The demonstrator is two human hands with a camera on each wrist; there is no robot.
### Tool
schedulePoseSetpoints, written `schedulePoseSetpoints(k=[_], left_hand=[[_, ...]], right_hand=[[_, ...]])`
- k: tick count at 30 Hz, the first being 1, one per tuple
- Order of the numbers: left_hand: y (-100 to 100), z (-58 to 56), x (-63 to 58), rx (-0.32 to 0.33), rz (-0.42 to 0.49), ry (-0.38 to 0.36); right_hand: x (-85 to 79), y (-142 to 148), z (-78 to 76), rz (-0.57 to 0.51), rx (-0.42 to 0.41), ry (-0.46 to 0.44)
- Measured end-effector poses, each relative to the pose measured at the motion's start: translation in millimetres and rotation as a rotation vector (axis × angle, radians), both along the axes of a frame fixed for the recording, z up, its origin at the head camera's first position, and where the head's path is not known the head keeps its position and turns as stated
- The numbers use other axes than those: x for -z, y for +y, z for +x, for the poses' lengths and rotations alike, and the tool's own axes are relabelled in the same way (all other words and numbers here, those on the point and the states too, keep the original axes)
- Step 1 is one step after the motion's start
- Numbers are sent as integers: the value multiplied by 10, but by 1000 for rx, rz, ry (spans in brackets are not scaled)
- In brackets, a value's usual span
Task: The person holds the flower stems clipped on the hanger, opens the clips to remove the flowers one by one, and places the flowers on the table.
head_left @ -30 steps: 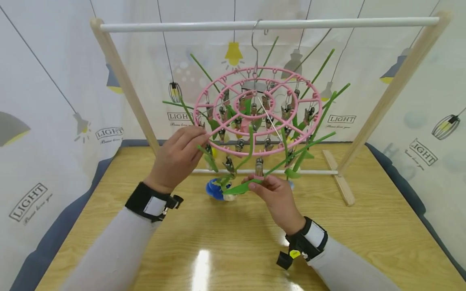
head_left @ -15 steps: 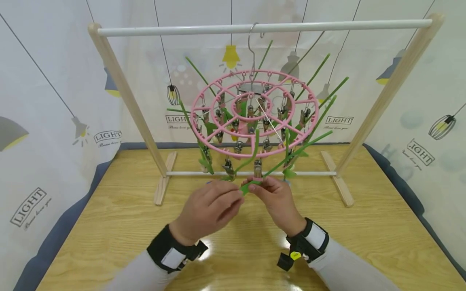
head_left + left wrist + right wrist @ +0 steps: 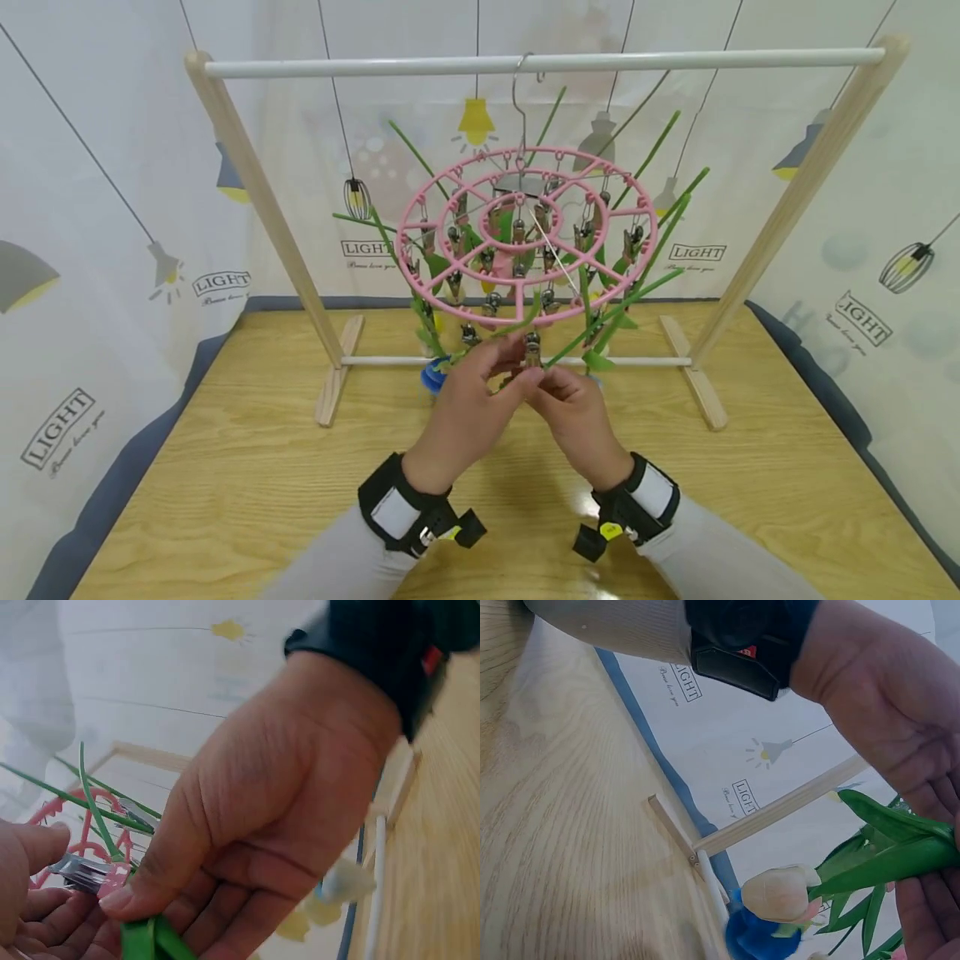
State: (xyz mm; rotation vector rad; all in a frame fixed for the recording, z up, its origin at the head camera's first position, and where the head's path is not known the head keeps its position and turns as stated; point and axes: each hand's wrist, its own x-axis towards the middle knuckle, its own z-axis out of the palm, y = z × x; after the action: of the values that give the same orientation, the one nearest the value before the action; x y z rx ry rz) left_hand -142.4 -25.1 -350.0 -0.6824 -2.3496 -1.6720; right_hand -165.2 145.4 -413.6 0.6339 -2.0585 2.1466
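An artificial tulip (image 3: 776, 892) with a pale pink-white bloom and long green leaves (image 3: 900, 859) hangs low at the front of a round pink clip hanger (image 3: 519, 312). My right hand (image 3: 581, 417) pinches the tulip's green part just at the pink mouth of a metal clip (image 3: 532, 348). In the left wrist view, the right thumb lies over that pink pad and the green. My left hand (image 3: 472, 408) is curled around the same clip, its thumb and fingers on either side of the metal handles. The two hands meet at the clip, and they hide much of the stem.
The hanger hooks onto the white bar (image 3: 375, 65) of a wooden rack (image 3: 258, 192). More clips hold flowers with green stems (image 3: 652, 150) sticking out around the ring. A blue flower (image 3: 432, 377) hangs left of my hands. Below is the wooden table (image 3: 247, 467).
My left hand has come from the hanger's left rim, past the tulip's leaf, to the clip beside my right hand. The right hand has stayed at the clip's mouth.
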Motion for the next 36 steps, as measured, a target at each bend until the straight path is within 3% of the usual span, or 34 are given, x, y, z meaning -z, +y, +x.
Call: schedulePoseSetpoints(k=[3, 12, 24, 36], left_hand=[[11, -88, 13, 20, 105, -94], [-17, -217, 56, 21, 203, -184], [-19, -206, 64, 0, 265, -224], [-14, -191, 76, 28, 389, -244]], right_hand=[[13, -16, -4, 40, 13, 7], [-3, -52, 7, 94, 22, 57], [-1, -50, 10, 124, 53, 51], [31, -58, 6, -1, -8, 51]])
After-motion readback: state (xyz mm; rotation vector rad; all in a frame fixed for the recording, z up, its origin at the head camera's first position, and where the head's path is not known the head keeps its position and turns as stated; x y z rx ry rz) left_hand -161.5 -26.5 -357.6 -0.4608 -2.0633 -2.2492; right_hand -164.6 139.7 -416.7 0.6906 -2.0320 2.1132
